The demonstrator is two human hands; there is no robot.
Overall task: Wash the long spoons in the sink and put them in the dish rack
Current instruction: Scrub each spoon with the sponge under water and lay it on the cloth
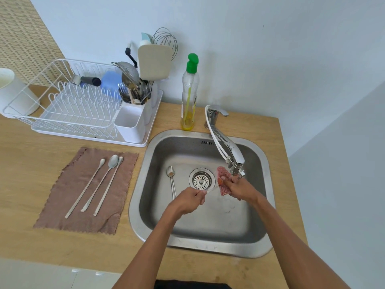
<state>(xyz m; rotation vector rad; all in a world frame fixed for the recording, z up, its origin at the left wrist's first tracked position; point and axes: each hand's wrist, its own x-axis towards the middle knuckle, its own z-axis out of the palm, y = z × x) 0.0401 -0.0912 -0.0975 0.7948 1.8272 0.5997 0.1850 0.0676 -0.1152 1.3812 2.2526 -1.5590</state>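
Note:
Over the steel sink, my left hand pinches the handle of a long spoon whose bowl lies against a pink scrub cloth. My right hand grips that cloth just under the faucet spout. Another long spoon lies on the sink floor, left of the drain. Three long spoons rest side by side on a brown cloth left of the sink. The white dish rack stands at the back left.
A white cutlery holder on the rack's right end holds several utensils. A dish soap bottle with a green cap stands behind the sink. A white container sits at the far left. The wooden counter surrounds the sink.

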